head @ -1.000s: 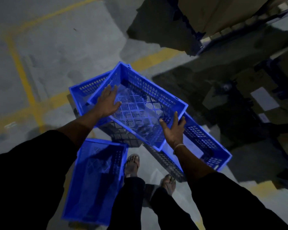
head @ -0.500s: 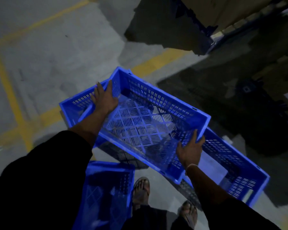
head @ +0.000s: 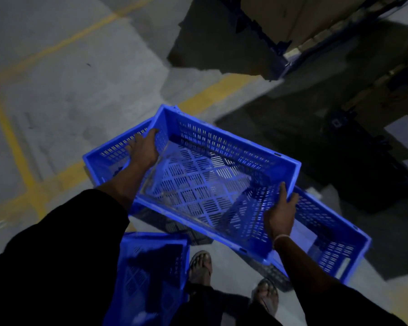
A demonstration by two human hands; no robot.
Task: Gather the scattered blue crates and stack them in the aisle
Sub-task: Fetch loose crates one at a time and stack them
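I hold an empty blue slatted crate [head: 205,182] by its two short ends, above and askew over a second blue crate [head: 325,243] that rests on the floor beneath it. My left hand [head: 144,149] grips the far-left end wall. My right hand [head: 280,215] grips the near-right end wall. The lower crate shows at its left end [head: 108,156] and its right end. A third blue crate [head: 151,276] stands on the floor at the bottom left, partly hidden by my left sleeve.
Grey concrete floor with yellow lines [head: 12,147] spreads to the left and behind the crates. Dark racking with cardboard boxes [head: 280,24] fills the upper right. My sandalled feet [head: 199,267] stand just in front of the crates.
The held crate has swung to lie closer to the lower crate's direction and sits lower over it. Both hands keep their grip. The view has shifted slightly.
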